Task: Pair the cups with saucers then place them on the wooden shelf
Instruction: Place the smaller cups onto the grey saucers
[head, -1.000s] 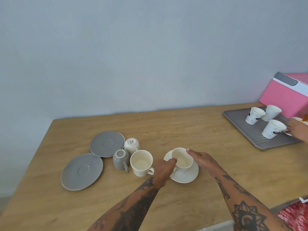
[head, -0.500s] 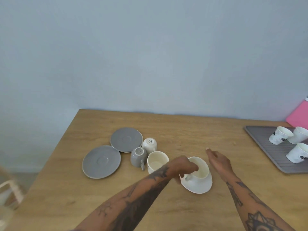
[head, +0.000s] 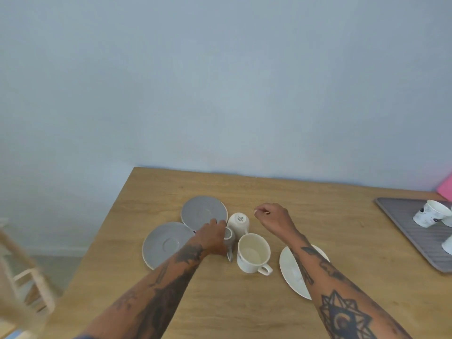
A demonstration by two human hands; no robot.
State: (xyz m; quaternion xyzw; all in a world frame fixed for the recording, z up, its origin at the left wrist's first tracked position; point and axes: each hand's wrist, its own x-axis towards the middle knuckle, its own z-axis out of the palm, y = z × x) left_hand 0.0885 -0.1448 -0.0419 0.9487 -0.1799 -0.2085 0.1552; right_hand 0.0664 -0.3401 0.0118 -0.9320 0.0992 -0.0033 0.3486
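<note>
Two grey saucers (head: 204, 211) (head: 166, 243) lie side by side at the table's left. A small grey cup (head: 230, 237) stands between them and a cream cup (head: 253, 253), which is upright with its handle toward me. My left hand (head: 212, 237) wraps the grey cup's left side. A small white cup (head: 238, 223) stands upside down just behind. My right hand (head: 274, 216) hovers behind the cups, fingers loosely curled, holding nothing. A white saucer (head: 291, 272) lies partly under my right forearm, and no cup shows on it.
The wooden table (head: 244, 314) ends against a pale blue wall. A grey tray (head: 415, 236) with white paper cups (head: 430, 214) sits at the right edge, a pink box (head: 446, 189) behind it. A blurred light-wood shelf frame (head: 24, 277) stands at the lower left, beyond the table.
Both hands left the white saucer. The left hand moved left onto the grey cup, and the right hand rose behind the cups. The cup seen on that saucer no longer shows there.
</note>
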